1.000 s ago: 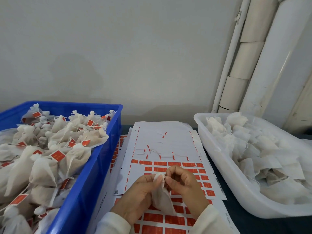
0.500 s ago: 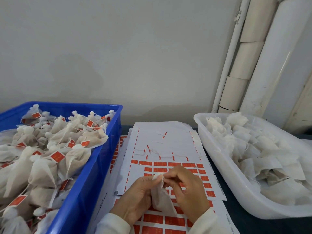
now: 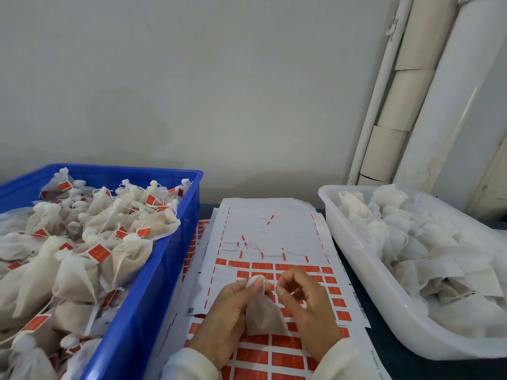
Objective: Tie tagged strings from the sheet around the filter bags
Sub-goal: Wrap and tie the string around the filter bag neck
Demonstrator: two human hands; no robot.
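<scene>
A white filter bag point(image 3: 263, 314) hangs between my hands over the sheet point(image 3: 274, 223) of red tags and strings. My left hand point(image 3: 227, 314) pinches the bag's gathered neck. Just to its right, my right hand point(image 3: 304, 305) pinches a thin white string at the neck, with a red tag partly hidden behind my fingers. Rows of red tags point(image 3: 277, 355) fill the sheet's near part; loose strings point(image 3: 255, 248) lie on its bare far part.
A blue crate point(image 3: 153, 292) on the left holds several tied bags with red tags. On the right, a white tub point(image 3: 365, 275) holds untied filter bags. Pale pipes point(image 3: 406, 105) run up the wall at the back right.
My right hand has drawn slightly away to the right from the bag's neck, pulling the string. The left hand keeps its hold on the neck.
</scene>
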